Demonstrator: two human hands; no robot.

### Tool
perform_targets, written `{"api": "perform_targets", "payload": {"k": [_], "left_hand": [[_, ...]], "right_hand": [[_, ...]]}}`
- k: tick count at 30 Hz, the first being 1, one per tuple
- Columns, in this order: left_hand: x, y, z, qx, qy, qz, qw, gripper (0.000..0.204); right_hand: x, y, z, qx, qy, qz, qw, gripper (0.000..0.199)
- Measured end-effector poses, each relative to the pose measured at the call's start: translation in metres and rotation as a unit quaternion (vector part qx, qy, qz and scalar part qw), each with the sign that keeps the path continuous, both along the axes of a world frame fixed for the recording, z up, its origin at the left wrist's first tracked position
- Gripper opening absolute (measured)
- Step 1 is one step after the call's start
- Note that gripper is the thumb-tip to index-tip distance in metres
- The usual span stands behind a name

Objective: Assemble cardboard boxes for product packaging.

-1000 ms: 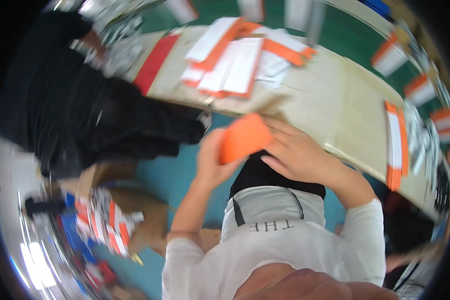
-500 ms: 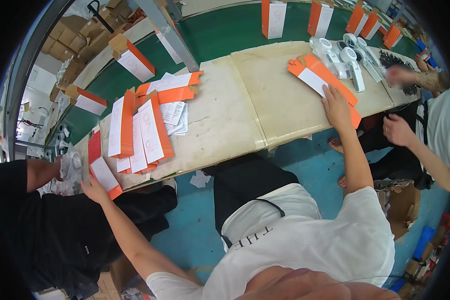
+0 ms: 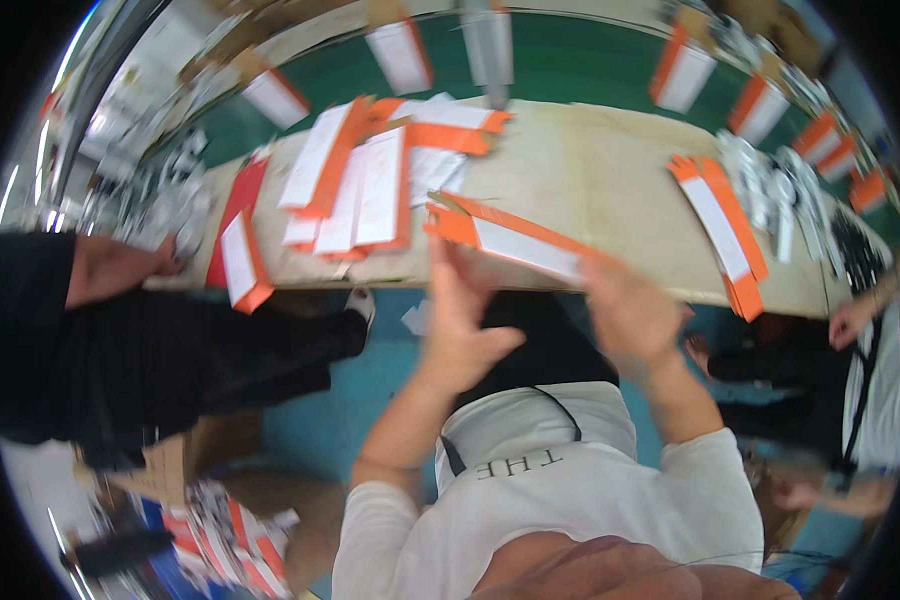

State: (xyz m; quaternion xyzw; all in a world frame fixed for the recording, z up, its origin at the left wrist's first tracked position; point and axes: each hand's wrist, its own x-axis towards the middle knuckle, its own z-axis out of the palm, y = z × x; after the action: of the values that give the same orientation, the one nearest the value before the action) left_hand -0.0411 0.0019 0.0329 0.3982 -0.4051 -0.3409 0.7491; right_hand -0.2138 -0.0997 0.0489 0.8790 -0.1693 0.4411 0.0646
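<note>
A flattened orange and white carton [image 3: 525,243] is raised above the table's front edge, blurred by motion. My right hand [image 3: 632,312] grips its right end. At the carton's left end is my left hand [image 3: 458,325], thumb spread away from the fingers; its fingertips overlap the carton's edge, and contact is unclear. To the left, several orange and white cartons [image 3: 375,190] lie in an overlapping pile with white paper sheets [image 3: 435,172] beside them. A smaller-looking carton [image 3: 242,262] rests by a red strip [image 3: 235,215]. More flat cartons [image 3: 715,225] lie to the right.
The pale table [image 3: 560,140] runs across in front of me. White handheld devices [image 3: 782,200] in plastic lie far right, near black small parts [image 3: 855,255]. Upright cartons [image 3: 400,55] stand on the green surface [image 3: 560,60] behind. Co-workers' hands [image 3: 170,255] are at both sides.
My right hand has brought a flat carton from the right stack to the middle. My left hand has left the carton at the left and come in beside it. The view has turned left.
</note>
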Motion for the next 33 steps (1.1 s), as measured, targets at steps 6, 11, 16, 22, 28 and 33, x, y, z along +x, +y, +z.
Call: {"api": "perform_targets", "payload": {"k": [6, 11, 16, 22, 28, 33], "left_hand": [[-0.005, 0.018, -0.013, 0.07, 0.035, 0.154, 0.985, 0.024], [-0.006, 0.04, -0.012, 0.028, -0.471, 0.164, 0.866, 0.028], [-0.002, 0.045, -0.029, -0.001, -0.527, 0.213, 0.823, 0.032], [-0.018, 0.041, -0.034, 0.036, -0.463, 0.11, 0.879, 0.118], [-0.029, 0.038, -0.017, -0.016, -0.252, 0.2, 0.947, 0.075], [-0.034, 0.041, -0.011, 0.086, -0.146, 0.181, 0.969, 0.07]], "right_hand": [[0.048, 0.036, -0.035, 0.272, -0.03, 0.215, 0.937, 0.04], [0.059, 0.022, -0.013, 0.678, -0.133, 0.402, 0.6, 0.06], [0.066, 0.025, -0.03, 0.687, -0.107, 0.432, 0.575, 0.067], [0.054, 0.02, -0.018, 0.68, -0.083, 0.466, 0.561, 0.064], [0.037, 0.031, -0.013, 0.708, -0.075, 0.505, 0.489, 0.066], [0.05, 0.053, -0.024, 0.739, -0.234, 0.469, 0.423, 0.055]]}}
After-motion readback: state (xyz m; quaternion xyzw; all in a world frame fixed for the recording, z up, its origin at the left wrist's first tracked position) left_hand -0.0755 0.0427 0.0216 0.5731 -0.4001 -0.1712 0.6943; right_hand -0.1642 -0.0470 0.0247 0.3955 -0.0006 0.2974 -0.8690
